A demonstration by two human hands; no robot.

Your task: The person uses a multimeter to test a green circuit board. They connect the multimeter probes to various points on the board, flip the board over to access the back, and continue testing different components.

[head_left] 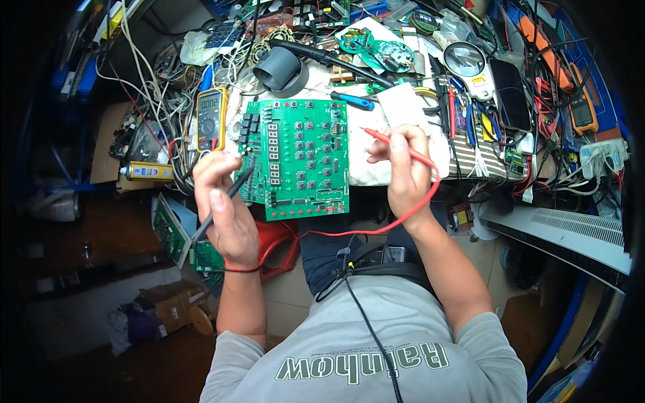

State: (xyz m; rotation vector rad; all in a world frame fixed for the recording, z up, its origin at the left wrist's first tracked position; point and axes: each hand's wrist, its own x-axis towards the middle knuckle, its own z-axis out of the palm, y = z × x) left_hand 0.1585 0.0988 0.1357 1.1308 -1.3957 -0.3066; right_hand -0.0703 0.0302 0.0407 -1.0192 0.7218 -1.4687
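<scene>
A green circuit board (292, 158) with rows of push buttons and white digit displays lies at the front edge of the bench. My left hand (225, 208) is closed on a black test probe (228, 195), its tip over the board's left side. My right hand (408, 168) pinches a red test probe (383, 136), which points left just off the board's right edge, apart from it. A red lead (403, 218) loops down from the right hand. Left of the board stands a yellow multimeter (211, 117) with its display lit.
Behind the board are a grey plastic ring (279, 70) and a blue-handled screwdriver (353, 101). A magnifying glass (465, 59) and a black phone (509, 94) lie to the right. Tangled cables (158, 101) and a yellow spray can (149, 170) are on the left. Below is a red stool (279, 252).
</scene>
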